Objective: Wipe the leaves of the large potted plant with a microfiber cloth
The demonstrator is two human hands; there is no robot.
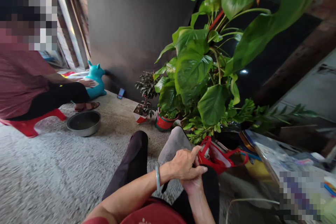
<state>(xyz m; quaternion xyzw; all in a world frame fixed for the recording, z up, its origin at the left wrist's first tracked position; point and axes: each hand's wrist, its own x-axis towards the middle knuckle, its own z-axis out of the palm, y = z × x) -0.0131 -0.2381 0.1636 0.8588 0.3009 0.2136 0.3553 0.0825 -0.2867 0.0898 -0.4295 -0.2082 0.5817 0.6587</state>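
Observation:
My left hand (182, 163), with a pale bangle (158, 179) on its wrist, lies across my right hand (193, 183) above my lap. A finger and the thumb of the left hand stretch out apart, and I see nothing held in it. Most of the right hand's fingers are hidden beneath the left. Just beyond both hands are a grey rounded thing (174, 144), whose kind I cannot tell, and a red bag (214, 159) with things inside.
At the left, a person (23, 77) sits on a red stool (31, 124), a hand on a turquoise animal-shaped toy (96, 80). A metal basin (84, 123) stands on the floor. Potted plants (194, 66) rise ahead. A phone (121, 93) leans against the dark wall. A cluttered table (273, 154) is at right.

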